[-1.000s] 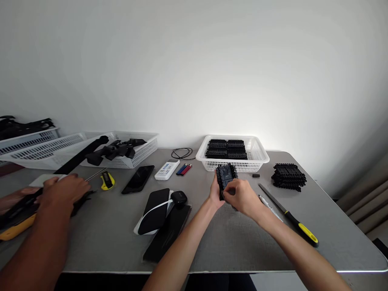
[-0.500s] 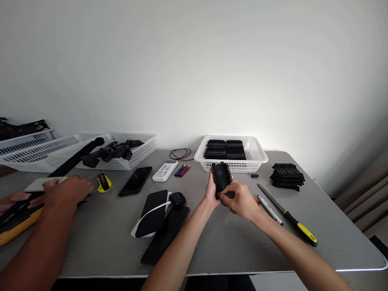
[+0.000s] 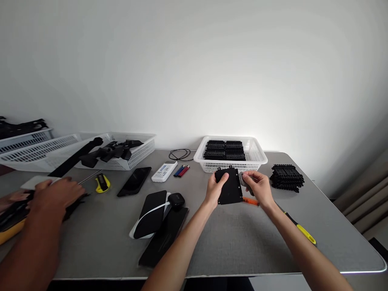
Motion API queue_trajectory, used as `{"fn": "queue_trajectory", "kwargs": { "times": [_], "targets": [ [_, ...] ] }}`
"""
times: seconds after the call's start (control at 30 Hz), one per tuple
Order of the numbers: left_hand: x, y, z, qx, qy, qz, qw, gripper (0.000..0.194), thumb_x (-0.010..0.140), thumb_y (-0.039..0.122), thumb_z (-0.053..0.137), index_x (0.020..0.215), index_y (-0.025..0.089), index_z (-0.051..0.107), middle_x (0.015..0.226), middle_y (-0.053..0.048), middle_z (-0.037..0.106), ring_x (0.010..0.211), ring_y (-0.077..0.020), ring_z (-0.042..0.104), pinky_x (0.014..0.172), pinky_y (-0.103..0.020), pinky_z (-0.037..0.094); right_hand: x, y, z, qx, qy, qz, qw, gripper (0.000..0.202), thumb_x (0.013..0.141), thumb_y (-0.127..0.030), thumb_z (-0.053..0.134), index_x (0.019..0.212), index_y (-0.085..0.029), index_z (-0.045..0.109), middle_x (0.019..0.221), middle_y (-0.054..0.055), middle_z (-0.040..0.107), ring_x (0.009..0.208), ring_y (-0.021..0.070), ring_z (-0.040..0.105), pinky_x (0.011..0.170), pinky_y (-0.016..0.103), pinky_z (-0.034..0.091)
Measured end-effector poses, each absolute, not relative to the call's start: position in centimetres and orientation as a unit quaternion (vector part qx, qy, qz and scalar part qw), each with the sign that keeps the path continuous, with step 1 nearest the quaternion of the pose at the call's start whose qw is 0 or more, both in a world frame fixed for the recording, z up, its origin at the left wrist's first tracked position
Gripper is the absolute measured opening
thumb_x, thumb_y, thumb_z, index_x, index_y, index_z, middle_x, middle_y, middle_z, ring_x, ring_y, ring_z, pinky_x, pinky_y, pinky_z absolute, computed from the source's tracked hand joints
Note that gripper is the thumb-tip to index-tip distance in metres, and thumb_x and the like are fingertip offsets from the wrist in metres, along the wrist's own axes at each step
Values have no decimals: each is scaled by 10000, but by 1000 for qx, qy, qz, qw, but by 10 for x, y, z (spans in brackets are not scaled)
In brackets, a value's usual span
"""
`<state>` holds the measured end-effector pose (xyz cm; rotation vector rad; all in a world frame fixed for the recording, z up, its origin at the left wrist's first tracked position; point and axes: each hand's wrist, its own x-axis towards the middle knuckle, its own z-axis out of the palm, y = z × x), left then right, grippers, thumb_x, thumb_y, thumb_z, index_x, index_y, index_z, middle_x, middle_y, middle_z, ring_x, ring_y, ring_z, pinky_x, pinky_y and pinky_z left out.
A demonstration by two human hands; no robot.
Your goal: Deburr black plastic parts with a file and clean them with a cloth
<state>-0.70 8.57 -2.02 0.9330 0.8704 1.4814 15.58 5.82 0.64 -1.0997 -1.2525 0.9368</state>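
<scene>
My left hand [image 3: 214,188] grips a black plastic part [image 3: 229,188] by its left side, thumb on its flat face. At the part's right edge, my right hand [image 3: 257,186] pinches a small grey piece [image 3: 244,180]. An orange tool [image 3: 251,201] lies on the table just below my right hand. Behind the held part stands a white basket [image 3: 257,159] with several similar black parts [image 3: 226,149]. A stack of black parts [image 3: 287,177] sits on the table to the right.
A file with a yellow and black handle [image 3: 306,234] lies at the right. Left of my arms are phones [image 3: 135,181], a white power bank [image 3: 164,171], lighters [image 3: 182,171] and a yellow cutter [image 3: 103,183]. Another person's hands [image 3: 57,196] work at the far left.
The black part has turned so its smooth flat face shows. My right hand has moved right, from the part's lower end to its right edge. The other person's hand has shifted left.
</scene>
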Motion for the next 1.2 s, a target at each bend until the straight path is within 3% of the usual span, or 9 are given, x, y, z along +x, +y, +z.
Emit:
{"fn": "queue_trajectory", "kwargs": {
  "times": [0.07,0.17,0.3,0.63,0.7,0.83,0.9,1.13,1.2],
  "targets": [
    [-5,83,-21,421,382,622,538,369,663,424,820,914,191,684,913,-47,726,844,-215,671,747,-298,517,159,59,9,-499,-558,340,569,315,780,-474,690,869,-172,712,726,33,682,491,121,536,469,257,464],
    [-3,81,-22,438,378,617,533,334,684,408,808,907,192,683,904,-49,726,838,-220,673,741,-301,522,157,59,12,-505,-614,215,567,222,828,-386,647,856,-182,729,810,59,712,684,181,644,633,292,516],
    [-1,81,-23,429,374,629,530,333,659,387,829,885,188,686,884,-46,725,827,-210,670,745,-293,519,147,59,13,-493,-663,102,553,189,879,-272,571,902,-183,736,895,71,705,808,188,660,748,294,501],
    [-8,92,-28,414,422,624,511,445,644,498,808,907,167,667,888,-65,732,808,-218,690,713,-307,543,158,39,2,-530,-747,145,374,169,804,-138,575,714,-175,714,718,39,675,632,159,622,604,253,431],
    [-7,91,-28,416,421,621,514,445,649,499,804,916,168,669,898,-69,735,809,-223,695,704,-308,548,163,42,10,-526,-743,151,386,171,802,-151,582,682,-182,700,700,32,673,634,160,622,605,251,436],
    [-2,88,-28,434,402,604,534,447,662,483,801,963,179,668,938,-76,742,838,-238,706,719,-329,567,157,54,16,-510,-696,109,493,169,876,-219,548,865,-179,711,853,64,687,755,181,641,689,270,473],
    [-3,88,-28,440,400,602,533,446,660,482,801,956,177,664,933,-79,742,831,-240,707,726,-340,570,148,57,10,-510,-691,88,504,183,899,-223,521,903,-174,697,888,75,675,777,184,637,716,280,472],
    [-13,96,-33,438,428,622,488,426,683,497,777,931,179,640,931,-65,727,854,-225,690,753,-321,544,151,43,-4,-517,-768,135,354,173,830,-123,547,719,-180,666,713,27,632,611,141,577,589,248,401],
    [-11,95,-34,448,426,614,491,423,688,493,777,938,180,643,937,-65,725,863,-226,687,763,-318,536,158,43,4,-507,-769,152,359,169,818,-122,568,698,-183,669,693,18,636,621,143,588,592,246,410]
  ]
}}
